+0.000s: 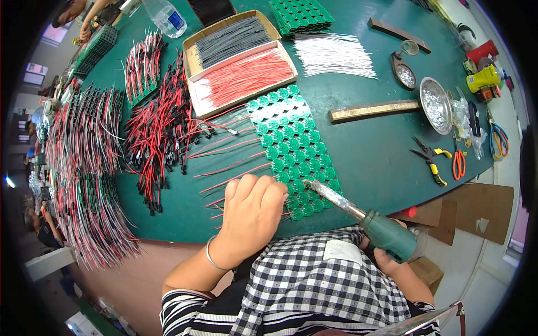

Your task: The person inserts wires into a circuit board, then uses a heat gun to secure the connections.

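Observation:
My right hand (388, 262) grips the dark green handle of a soldering iron (386, 232); its metal tip reaches up-left onto the green circuit board panel (294, 131). That panel is a sheet of small round boards, with red wires (227, 163) sticking out from its left edge. My left hand (252, 207) is closed in a pinch over the panel's lower left edge, close to the iron's tip. Whatever lies between its fingertips is hidden. Bits of wire show just left of that hand.
Red and black wires with connectors (159, 134) are heaped at left, beside wired panels (89, 140). Behind are a box of red and black wires (241, 78), white wires (335, 55) and stacked green panels (300, 15). Right are a round metal dish (435, 106), pliers (431, 159) and scissors (458, 162).

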